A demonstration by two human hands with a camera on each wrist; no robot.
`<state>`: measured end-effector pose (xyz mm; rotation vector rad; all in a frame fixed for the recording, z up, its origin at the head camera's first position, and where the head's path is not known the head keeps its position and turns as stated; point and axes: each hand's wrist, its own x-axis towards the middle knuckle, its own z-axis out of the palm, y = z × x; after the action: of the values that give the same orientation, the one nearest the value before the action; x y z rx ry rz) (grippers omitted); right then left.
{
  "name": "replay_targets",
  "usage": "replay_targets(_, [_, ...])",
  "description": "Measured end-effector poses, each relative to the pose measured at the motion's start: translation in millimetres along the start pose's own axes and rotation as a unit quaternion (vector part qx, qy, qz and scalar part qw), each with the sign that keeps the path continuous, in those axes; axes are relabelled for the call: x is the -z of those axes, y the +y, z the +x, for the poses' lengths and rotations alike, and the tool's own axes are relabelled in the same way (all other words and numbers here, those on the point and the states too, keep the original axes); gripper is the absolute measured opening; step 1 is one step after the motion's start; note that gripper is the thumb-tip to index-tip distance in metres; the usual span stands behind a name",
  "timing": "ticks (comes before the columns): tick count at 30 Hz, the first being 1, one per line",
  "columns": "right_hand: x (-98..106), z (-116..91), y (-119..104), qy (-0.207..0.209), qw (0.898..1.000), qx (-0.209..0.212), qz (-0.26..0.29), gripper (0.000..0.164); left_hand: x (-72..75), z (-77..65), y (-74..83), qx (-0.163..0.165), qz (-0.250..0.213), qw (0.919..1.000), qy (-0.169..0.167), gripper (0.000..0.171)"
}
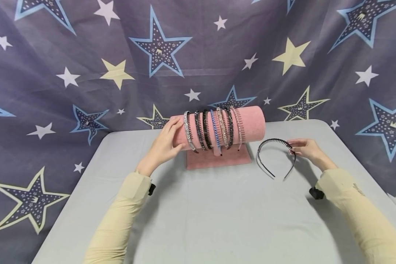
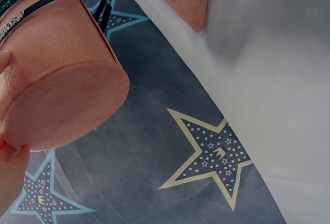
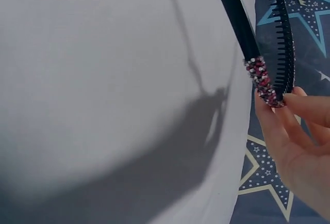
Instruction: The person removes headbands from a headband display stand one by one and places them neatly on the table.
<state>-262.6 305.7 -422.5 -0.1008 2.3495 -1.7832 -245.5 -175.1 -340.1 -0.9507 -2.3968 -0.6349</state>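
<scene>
A pink headband stand (image 1: 257, 123), a padded roll on a flat base (image 1: 198, 161), bears several headbands: silver, black, blue and pinkish glittery ones with comb teeth. My left hand (image 1: 163, 145) grips the roll's left end, fingers over the top and thumb at the front. In the left wrist view that hand (image 2: 11, 175) shows only partly, beside the roll's round end face (image 2: 67, 108). To the right of the stand, my right hand (image 1: 308, 149) pinches a black toothed headband (image 1: 259, 154) with its open ends downward. Red, pink and silver stones cover its outer side (image 3: 262, 79) in the right wrist view.
The stand rests near the back of a table with a pale grey cover (image 1: 217, 212). Close behind hangs a dark cloth with stars (image 1: 198, 55). A black wrist device (image 1: 316, 193) shows below the right sleeve.
</scene>
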Motion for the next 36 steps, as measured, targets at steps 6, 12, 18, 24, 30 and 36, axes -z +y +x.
replay_targets(6, [-1,2,8,-0.004,1.0,-0.007,0.005,0.046,0.5,-0.6,-0.1,0.006,0.003,1.0,-0.005,0.069])
replay_targets(12, [-1,3,12,-0.003,1.0,-0.012,0.002,0.046,0.3,-1.0,-0.3,0.006,0.002,1.0,-0.002,0.068])
replay_targets(18, [-2,5,16,-0.002,1.0,-0.023,-0.011,0.045,0.1,-1.2,-1.0,0.006,0.005,1.0,-0.004,0.068])
replay_targets(24, [-3,6,18,0.004,0.999,-0.034,-0.026,0.045,-0.3,-1.1,-2.5,0.003,0.007,1.0,0.0,0.069])
replay_targets(30, [-3,7,20,0.01,0.998,-0.029,-0.048,0.043,0.4,-0.8,-1.6,0.007,0.01,0.9999,-0.004,0.069])
replay_targets(36, [-2,8,24,0.016,0.998,-0.028,-0.053,0.042,1.5,-0.6,0.5,0.013,0.011,0.9998,-0.008,0.069])
